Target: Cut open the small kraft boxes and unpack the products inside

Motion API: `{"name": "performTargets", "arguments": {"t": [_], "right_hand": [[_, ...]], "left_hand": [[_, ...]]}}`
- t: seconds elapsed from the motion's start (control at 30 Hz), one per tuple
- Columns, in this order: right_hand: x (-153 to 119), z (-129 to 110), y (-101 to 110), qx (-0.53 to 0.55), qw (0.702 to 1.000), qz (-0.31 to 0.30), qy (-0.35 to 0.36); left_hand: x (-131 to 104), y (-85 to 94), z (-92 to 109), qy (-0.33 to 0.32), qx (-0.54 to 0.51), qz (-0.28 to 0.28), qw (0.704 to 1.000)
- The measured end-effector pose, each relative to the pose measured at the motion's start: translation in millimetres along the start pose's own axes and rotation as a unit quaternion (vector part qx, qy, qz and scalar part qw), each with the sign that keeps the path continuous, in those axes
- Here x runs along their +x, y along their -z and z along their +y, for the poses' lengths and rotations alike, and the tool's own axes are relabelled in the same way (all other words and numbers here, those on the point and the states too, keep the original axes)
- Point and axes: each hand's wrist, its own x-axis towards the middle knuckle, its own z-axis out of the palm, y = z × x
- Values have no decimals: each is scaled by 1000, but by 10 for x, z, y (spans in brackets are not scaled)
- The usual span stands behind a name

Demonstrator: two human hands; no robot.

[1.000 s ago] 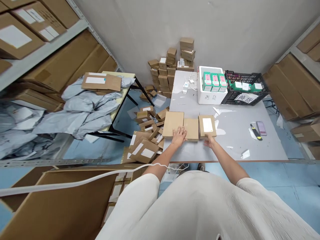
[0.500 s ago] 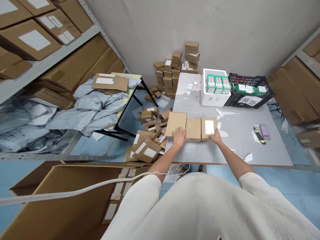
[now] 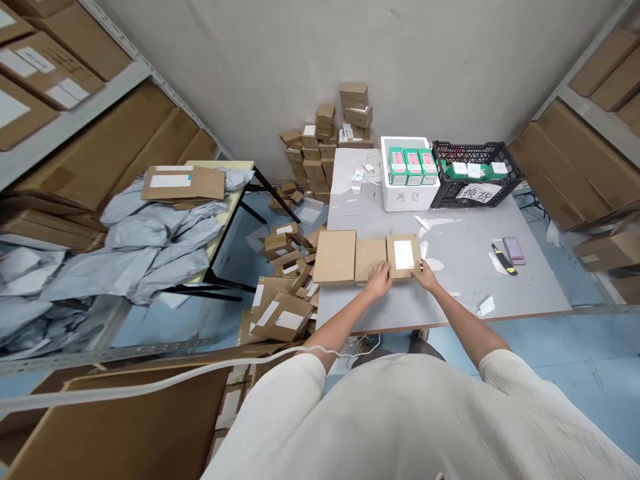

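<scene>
Three brown cardboard boxes lie side by side on the grey table point(image 3: 465, 240): a larger plain left box point(image 3: 335, 257), a plain middle box point(image 3: 370, 259) and a right box point(image 3: 404, 256) with a white label on top. My left hand point(image 3: 379, 279) is at the front, over the seam between the middle and right boxes, its fingers bent against the right box's left side. My right hand point(image 3: 425, 275) holds the right box at its front right corner. Both hands grip the labelled box between them.
A white foam box point(image 3: 410, 199) and a black crate point(image 3: 480, 193) with green boxes stand at the table's back. A yellow-black cutter point(image 3: 504, 260) and paper scraps lie to the right. Cartons are piled on the floor at left; a side table point(image 3: 233, 200) bears grey bags.
My left hand has moved right, from the large left box to the seam beside the labelled box. My right hand stays at the labelled box. The view has shifted to the right.
</scene>
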Motion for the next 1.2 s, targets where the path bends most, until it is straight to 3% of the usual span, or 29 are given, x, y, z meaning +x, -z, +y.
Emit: {"name": "performTargets", "arguments": {"t": [0.17, 0.33, 0.47, 0.63, 0.77, 0.93, 1.2], "right_hand": [[255, 203, 368, 47, 995, -85, 11], [480, 374, 854, 101, 985, -129, 61], [581, 540, 1255, 110, 982, -118, 100], [587, 713, 1656, 113, 984, -74, 117], [470, 911, 1881, 108, 989, -32, 94], [244, 1230, 2068, 92, 994, 6, 55], [14, 1560, 2266, 50, 999, 20, -1]], "left_hand": [[522, -350, 495, 70, -67, 54, 994], [737, -512, 983, 140, -136, 151, 969], [818, -633, 1415, 169, -191, 190, 948], [950, -754, 1832, 125, -208, 206, 948], [1023, -917, 2002, 75, -209, 178, 959], [1048, -1269, 2066, 38, -233, 129, 963], [1106, -1690, 2196, 33, -250, 71, 965]]}}
